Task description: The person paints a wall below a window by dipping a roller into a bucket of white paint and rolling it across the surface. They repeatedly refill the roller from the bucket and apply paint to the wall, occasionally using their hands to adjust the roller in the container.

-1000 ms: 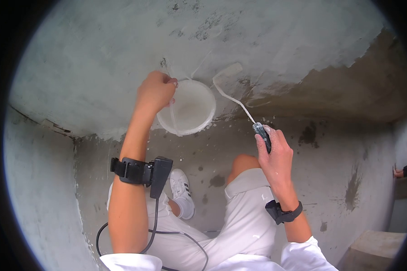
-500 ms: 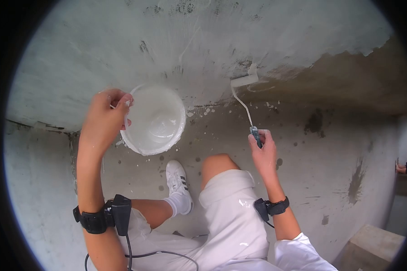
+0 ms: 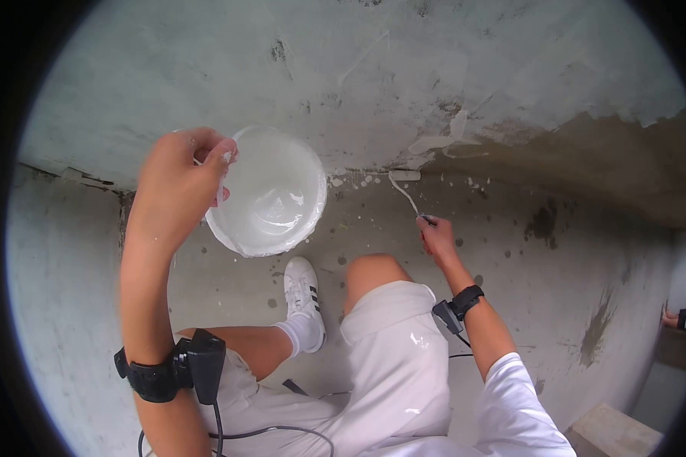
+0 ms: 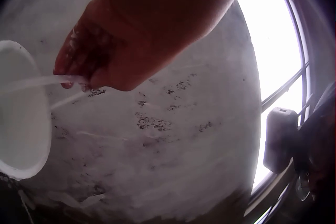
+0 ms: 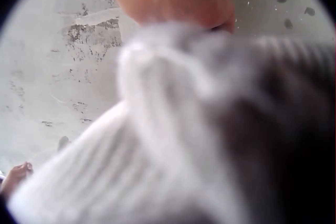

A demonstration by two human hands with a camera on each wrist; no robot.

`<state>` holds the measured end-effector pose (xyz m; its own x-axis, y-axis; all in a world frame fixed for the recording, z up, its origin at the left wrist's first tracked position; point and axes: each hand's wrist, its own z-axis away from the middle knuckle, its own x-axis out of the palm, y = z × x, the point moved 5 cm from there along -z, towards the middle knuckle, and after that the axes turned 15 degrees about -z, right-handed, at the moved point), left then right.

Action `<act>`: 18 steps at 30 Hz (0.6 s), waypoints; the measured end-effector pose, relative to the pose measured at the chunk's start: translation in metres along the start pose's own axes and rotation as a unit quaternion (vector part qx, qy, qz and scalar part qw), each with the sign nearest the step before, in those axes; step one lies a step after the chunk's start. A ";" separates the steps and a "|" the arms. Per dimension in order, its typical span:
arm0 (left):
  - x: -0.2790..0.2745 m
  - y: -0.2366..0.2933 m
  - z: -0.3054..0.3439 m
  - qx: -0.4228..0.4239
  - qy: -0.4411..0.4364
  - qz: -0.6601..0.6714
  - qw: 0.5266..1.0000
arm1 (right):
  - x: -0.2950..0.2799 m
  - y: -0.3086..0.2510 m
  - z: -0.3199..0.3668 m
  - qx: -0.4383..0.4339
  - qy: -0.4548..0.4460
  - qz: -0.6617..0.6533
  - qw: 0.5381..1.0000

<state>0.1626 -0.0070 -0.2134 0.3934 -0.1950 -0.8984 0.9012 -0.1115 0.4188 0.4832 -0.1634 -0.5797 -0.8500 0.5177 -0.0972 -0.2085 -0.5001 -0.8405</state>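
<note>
My left hand [image 3: 187,171] pinches the thin white handle of a white bucket [image 3: 270,156] with wet white paint inside. In the left wrist view the fingers of my left hand [image 4: 107,50] close on that handle [image 4: 39,81], the bucket hanging to the left. A paint roller with a white sleeve [image 3: 405,175] and a bent white rod is in my right hand [image 3: 439,240], which grips its dark handle. Its sleeve is at the foot of the wall, below a thick white paint streak [image 3: 431,143]. Blurred pale cloth [image 5: 157,92] hides the roller in the right wrist view.
The wall [image 3: 206,84] is coated pale, with a bare brown patch [image 3: 587,167] at right. White drips and dark spots mark the grey floor [image 3: 503,282]. A white shoe [image 3: 302,286] stands below the bucket. A pale block [image 3: 613,430] sits lower right; a black cable crosses the lap.
My left hand and the bucket have shifted left, then slightly back right. The roller has come down from the wall to its foot, and a thick paint streak shows above it.
</note>
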 end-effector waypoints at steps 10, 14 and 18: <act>-0.003 0.011 -0.008 0.018 0.022 0.043 0.999 | -0.028 -0.138 0.084 -0.011 -0.054 -0.051 0.997; 0.001 0.012 -0.016 0.020 0.014 0.041 0.999 | -0.054 -0.193 0.129 -0.048 -0.061 -0.015 0.997; 0.006 0.013 -0.025 0.028 0.050 0.002 0.998 | -0.071 -0.232 0.177 -0.078 -0.046 -0.034 0.995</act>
<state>0.1807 0.0145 -0.2166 0.4159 -0.0967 -0.9042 0.8892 -0.1650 0.4266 0.5063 -0.2070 -0.2832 -0.8783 0.4780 0.0055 -0.1955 -0.3485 -0.9167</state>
